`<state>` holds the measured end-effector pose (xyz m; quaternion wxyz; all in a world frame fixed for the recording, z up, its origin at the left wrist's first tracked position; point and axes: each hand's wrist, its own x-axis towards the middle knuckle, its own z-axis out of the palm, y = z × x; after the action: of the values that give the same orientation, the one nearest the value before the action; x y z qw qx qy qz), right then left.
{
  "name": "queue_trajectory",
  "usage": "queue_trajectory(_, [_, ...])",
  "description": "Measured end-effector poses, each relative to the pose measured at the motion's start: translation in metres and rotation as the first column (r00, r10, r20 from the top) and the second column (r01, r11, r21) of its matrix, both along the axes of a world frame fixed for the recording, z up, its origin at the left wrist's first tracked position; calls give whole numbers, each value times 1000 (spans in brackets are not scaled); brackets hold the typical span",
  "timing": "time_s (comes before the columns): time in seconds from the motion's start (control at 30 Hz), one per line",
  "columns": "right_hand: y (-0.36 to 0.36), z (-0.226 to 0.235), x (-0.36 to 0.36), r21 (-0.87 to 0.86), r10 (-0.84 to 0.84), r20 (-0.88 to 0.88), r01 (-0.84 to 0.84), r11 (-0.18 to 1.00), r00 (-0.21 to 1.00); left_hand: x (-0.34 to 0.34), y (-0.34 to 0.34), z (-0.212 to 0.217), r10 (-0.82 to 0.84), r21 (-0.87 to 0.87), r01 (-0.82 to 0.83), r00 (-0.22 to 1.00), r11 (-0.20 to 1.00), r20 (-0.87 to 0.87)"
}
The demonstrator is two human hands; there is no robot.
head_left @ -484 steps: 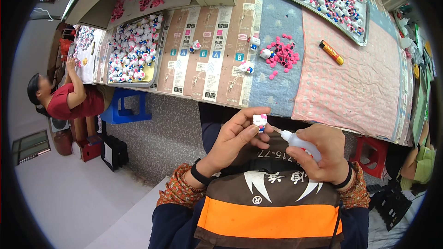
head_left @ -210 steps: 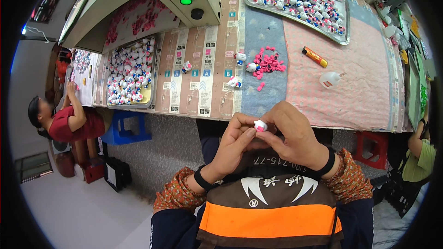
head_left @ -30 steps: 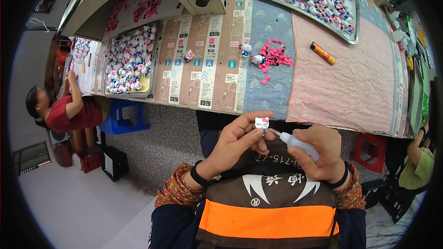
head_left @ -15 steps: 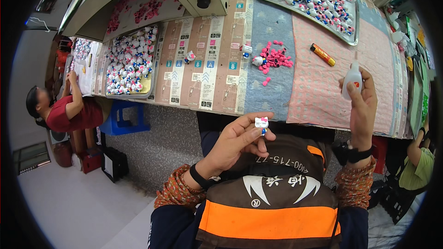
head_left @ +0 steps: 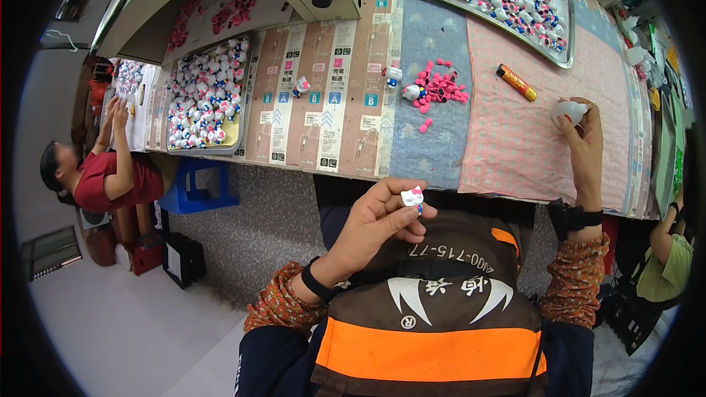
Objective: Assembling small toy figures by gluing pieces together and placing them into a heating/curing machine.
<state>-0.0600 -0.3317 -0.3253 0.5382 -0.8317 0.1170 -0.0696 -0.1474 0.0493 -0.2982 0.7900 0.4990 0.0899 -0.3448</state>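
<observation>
Between the thumb and fingers of my left hand [head_left: 371, 228] is a small white cat figurine [head_left: 412, 196] with a pink bow and a blue body. The hand hangs in front of the table edge, over my apron. My right hand [head_left: 588, 148] is closed round a small white squeeze bottle [head_left: 566, 112], tipped over near the right of the pink cloth; its nozzle is hard to make out. Left of that hand lies a red and yellow tube [head_left: 516, 82] with a dark end. A loose pile of small pink pieces [head_left: 447, 88] sits on the blue cloth, beside another cat figurine [head_left: 413, 93].
At the far right, a metal tray [head_left: 565, 61] holds many figurines. A second full tray [head_left: 239, 145] stands at left, next to a machine [head_left: 338, 11] with a green light. Single figurines lie between. A person in red [head_left: 110, 180] sits at left, another in green [head_left: 665, 272] at right.
My right hand has turned the bottle from upright to tipped over, shifting it slightly away from me. The figurine in my left hand has tilted a little. The person in red has raised their hands.
</observation>
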Motion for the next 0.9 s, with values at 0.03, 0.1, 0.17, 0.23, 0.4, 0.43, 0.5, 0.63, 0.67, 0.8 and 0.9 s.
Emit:
queue_trajectory(0.03, [2, 3, -2, -52, -10, -37, 8, 999, 999, 0, 0, 0, 3, 10, -3, 1000, 1000, 9])
queue_trajectory(0.1, [1, 3, -9, -82, -78, 100, 86, 993, 992, 0, 1, 0, 10, 8, -10, 1000, 1000, 10])
queue_trajectory(0.17, [4, 9, -19, -100, -136, 240, 164, 981, 961, 1, 2, 0, 18, 4, -19, 1000, 1000, 13])
queue_trajectory(0.23, [18, 30, -30, -256, -148, 475, 297, 920, 868, 2, 1, 0, 9, -8, -9, 999, 1000, 39])
queue_trajectory(0.4, [86, 62, -17, -452, 290, 389, -93, 887, 874, 7, -1, 3, -16, 8, 16, 998, 1000, 66])
queue_trajectory(0.43, [99, 64, -9, -456, 370, 363, -184, 871, 855, 7, -1, 4, -16, 15, 15, 997, 1000, 74])
queue_trajectory(0.5, [116, 62, 5, -487, 447, 303, -266, 832, 842, 8, -1, 5, 4, 4, -5, 996, 1000, 89])
queue_trajectory(0.63, [143, 50, 21, -568, 612, 174, -429, 702, 771, 9, 2, 6, 57, 5, -58, 994, 998, 95])
queue_trajectory(0.67, [151, 48, 23, -550, 630, 153, -464, 694, 762, 8, 4, 6, 63, 2, -63, 994, 998, 94])
queue_trajectory(0.8, [170, 37, 25, -564, 662, 92, -509, 650, 744, 5, 11, 2, 101, -5, -101, 991, 995, 87])
queue_trajectory(0.9, [178, 31, 25, -573, 700, 57, -551, 606, 711, 4, 15, -1, 111, -8, -111, 990, 994, 81])
